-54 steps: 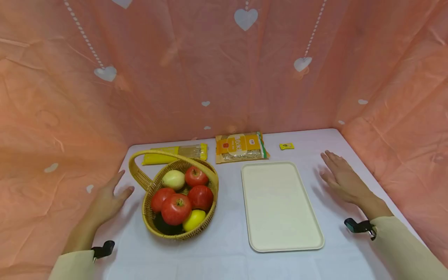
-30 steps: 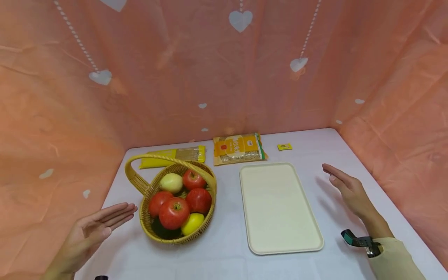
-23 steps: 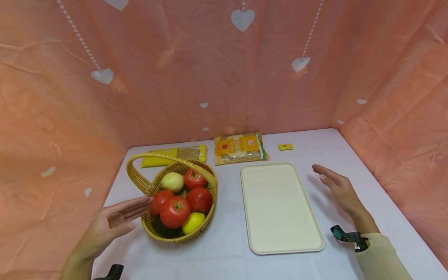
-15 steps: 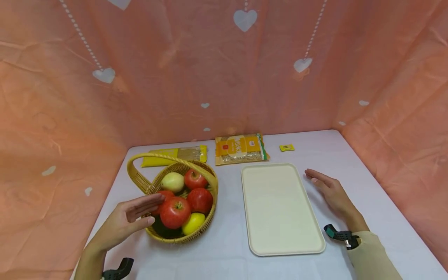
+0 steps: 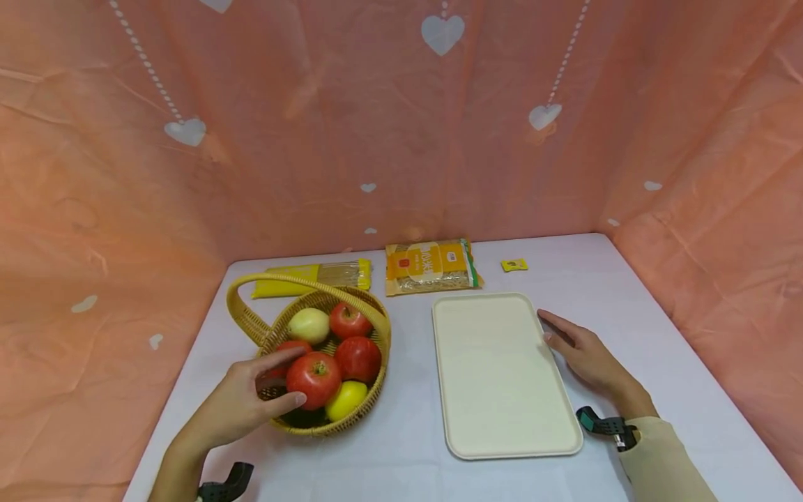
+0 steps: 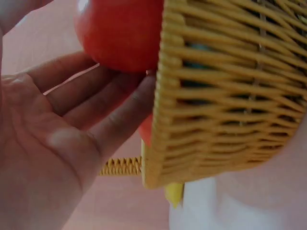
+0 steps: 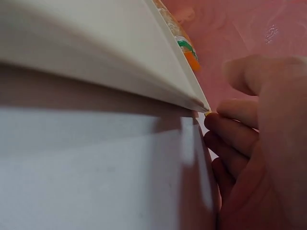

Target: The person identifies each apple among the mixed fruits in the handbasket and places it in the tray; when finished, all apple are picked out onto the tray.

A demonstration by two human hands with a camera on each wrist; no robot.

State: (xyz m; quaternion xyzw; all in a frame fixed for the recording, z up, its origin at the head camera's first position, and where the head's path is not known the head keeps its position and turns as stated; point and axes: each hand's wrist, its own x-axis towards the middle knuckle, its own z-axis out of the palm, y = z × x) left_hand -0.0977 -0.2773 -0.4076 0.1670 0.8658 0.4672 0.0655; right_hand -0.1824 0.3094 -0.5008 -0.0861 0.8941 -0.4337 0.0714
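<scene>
In the head view, a wicker basket (image 5: 314,430) with an arched handle stands on the left of the table. It holds several red apples, a pale green fruit (image 5: 309,325) and a yellow lemon-like fruit (image 5: 348,399). My left hand (image 5: 233,406) reaches over the rim, thumb and fingers spread about the left side of the large front apple (image 5: 318,375). The left wrist view has extended fingers (image 6: 115,115) against or close to an apple (image 6: 122,36). My right hand (image 5: 586,357) is beside the right edge of the cream tray (image 5: 502,376), fingers loosely extended; contact is unclear.
A yellow pack of noodles (image 5: 341,273) lies behind the basket. Right of it are an orange-yellow bag of grain (image 5: 429,267) and a small yellow packet (image 5: 514,265). Pink-orange curtains (image 5: 314,174) surround the white-covered table (image 5: 401,453).
My left hand has come from left of the basket over its rim to the front apple, thumb and fingers parted. My right hand has moved left to the tray's edge. Basket and tray stay put.
</scene>
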